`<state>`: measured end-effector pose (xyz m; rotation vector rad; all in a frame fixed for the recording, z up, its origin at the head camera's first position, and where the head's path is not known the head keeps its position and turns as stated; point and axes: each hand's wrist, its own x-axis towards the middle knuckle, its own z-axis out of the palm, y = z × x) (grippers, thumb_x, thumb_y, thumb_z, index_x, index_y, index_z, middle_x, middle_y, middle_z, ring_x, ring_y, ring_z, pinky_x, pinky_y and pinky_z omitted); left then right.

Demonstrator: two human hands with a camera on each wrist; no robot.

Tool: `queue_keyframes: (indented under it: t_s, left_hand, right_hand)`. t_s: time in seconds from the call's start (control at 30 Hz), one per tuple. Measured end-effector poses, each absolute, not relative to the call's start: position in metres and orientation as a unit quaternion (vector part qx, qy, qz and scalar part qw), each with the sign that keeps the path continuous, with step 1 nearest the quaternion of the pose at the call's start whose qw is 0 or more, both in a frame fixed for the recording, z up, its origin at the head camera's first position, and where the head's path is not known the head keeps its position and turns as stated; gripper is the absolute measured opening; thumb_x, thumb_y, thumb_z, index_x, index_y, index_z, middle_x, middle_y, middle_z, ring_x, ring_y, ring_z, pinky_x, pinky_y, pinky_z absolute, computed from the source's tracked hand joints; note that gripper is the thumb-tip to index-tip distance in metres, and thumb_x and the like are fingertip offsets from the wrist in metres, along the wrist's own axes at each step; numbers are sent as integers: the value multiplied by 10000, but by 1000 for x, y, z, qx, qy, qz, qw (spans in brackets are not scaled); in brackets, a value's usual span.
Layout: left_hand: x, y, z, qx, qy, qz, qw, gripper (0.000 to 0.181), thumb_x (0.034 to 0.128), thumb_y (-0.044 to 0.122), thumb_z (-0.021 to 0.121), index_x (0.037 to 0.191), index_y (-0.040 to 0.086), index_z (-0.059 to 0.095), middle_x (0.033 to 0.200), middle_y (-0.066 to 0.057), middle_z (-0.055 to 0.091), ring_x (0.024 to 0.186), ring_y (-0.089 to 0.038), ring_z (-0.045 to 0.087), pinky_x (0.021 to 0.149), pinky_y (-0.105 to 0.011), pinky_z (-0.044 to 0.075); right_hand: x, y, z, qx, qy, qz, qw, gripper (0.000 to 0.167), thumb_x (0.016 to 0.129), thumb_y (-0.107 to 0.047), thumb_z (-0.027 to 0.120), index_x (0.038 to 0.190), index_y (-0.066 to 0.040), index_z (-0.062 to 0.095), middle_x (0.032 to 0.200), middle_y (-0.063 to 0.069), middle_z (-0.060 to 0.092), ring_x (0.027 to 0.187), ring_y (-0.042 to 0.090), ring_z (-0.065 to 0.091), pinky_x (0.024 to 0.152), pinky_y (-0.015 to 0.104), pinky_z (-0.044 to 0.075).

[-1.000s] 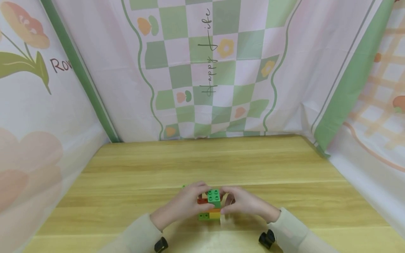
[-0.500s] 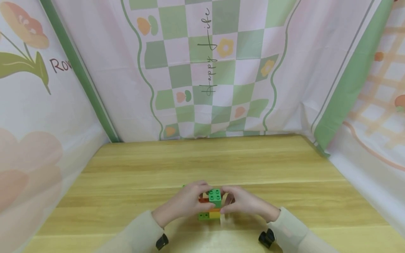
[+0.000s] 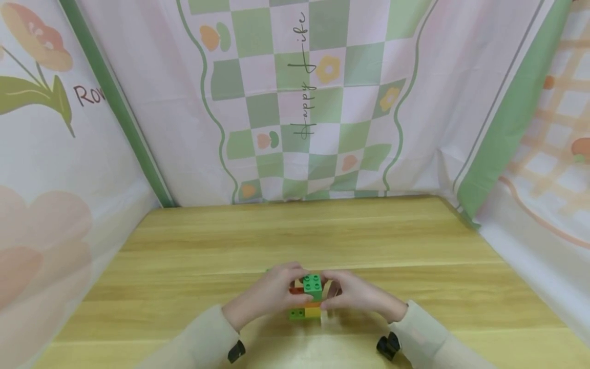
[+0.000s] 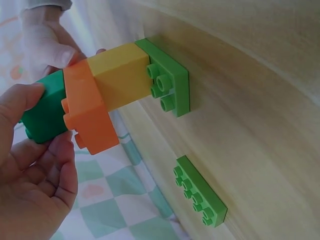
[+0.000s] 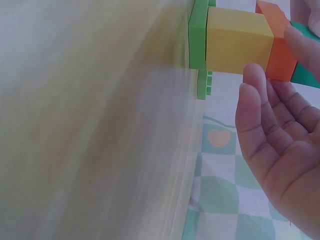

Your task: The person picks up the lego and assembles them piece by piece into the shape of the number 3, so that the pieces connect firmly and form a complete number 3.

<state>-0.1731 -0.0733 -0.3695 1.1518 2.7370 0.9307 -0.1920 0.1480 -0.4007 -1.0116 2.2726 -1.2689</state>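
Note:
A small tower of toy bricks stands on the table between both hands. Its light green base [image 4: 165,75] carries a yellow block [image 5: 237,40], then an orange brick [image 4: 90,107], and a darker green brick [image 3: 312,284] on top. The left hand [image 3: 269,293] pinches that top green brick between thumb and fingers, as the left wrist view shows. From the other side the right hand [image 3: 355,292] has its thumb on the orange brick and fingers around its far side. The tower's lower part is partly hidden by the hands in the head view.
A separate light green studded brick [image 4: 200,192] lies on the wooden table [image 3: 295,236], beyond the tower and mostly behind the left hand in the head view. Printed cloth curtains [image 3: 295,102] enclose the table's back and sides.
The left hand and the top green brick have shifted a touch to the right since the earliest frame. The right hand has hardly moved, and both keep their hold.

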Motion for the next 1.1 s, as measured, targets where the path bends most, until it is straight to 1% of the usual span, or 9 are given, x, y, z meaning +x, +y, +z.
queue_keyframes:
  t_s: [0.13, 0.23, 0.47, 0.7, 0.87, 1.0, 1.1]
  left_hand:
    - [-173, -72, -371, 381, 880, 284, -4, 311, 800, 218, 722, 1071, 82, 656, 907, 56, 567, 679, -43, 501, 562, -128, 434]
    - [-173, -72, -372, 387, 876, 287, -9, 309, 798, 213, 725, 1069, 80, 657, 910, 52, 571, 686, -46, 506, 565, -125, 433]
    - [-173, -73, -371, 378, 874, 306, 7, 318, 802, 232, 722, 1086, 108, 653, 912, 81, 561, 722, -54, 515, 591, -140, 443]
    - [-174, -75, -377, 382, 868, 317, 0, 344, 810, 270, 710, 1108, 111, 641, 908, 88, 545, 728, -57, 507, 592, -146, 447]
    - [-175, -77, -379, 378, 862, 337, 19, 355, 811, 318, 700, 1103, 130, 630, 931, 103, 535, 770, -51, 504, 631, -171, 462]
    - [-175, -81, -377, 370, 859, 351, 43, 474, 806, 386, 684, 1180, 114, 578, 977, 95, 533, 835, -80, 509, 679, -198, 464]
    - [-176, -85, -374, 361, 861, 355, 50, 570, 803, 420, 669, 1250, 98, 524, 1033, 68, 537, 888, -112, 516, 717, -226, 469]
  right_hand:
    - [-192, 148, -400, -359, 802, -446, 173, 214, 814, -176, 700, 985, -136, 579, 969, 18, 576, 713, 164, 594, 612, 299, 505]
    - [-192, 148, -399, -363, 800, -446, 169, 220, 818, -201, 699, 989, -133, 578, 959, 20, 579, 706, 161, 594, 612, 301, 507]
    - [-191, 148, -398, -369, 803, -441, 157, 214, 824, -218, 696, 983, -143, 575, 942, 7, 578, 696, 149, 590, 620, 294, 507]
    - [-191, 147, -399, -377, 800, -441, 153, 204, 826, -218, 694, 973, -151, 570, 931, 3, 580, 683, 143, 588, 615, 293, 508]
    - [-192, 147, -399, -380, 800, -439, 152, 199, 826, -221, 693, 961, -156, 563, 928, 4, 583, 677, 138, 587, 612, 293, 508]
    - [-191, 147, -399, -378, 802, -437, 150, 201, 823, -220, 696, 951, -151, 558, 922, 4, 586, 677, 130, 586, 612, 292, 507]
    - [-191, 147, -399, -378, 802, -437, 149, 198, 823, -211, 696, 941, -148, 550, 921, 4, 586, 671, 126, 587, 608, 289, 506]
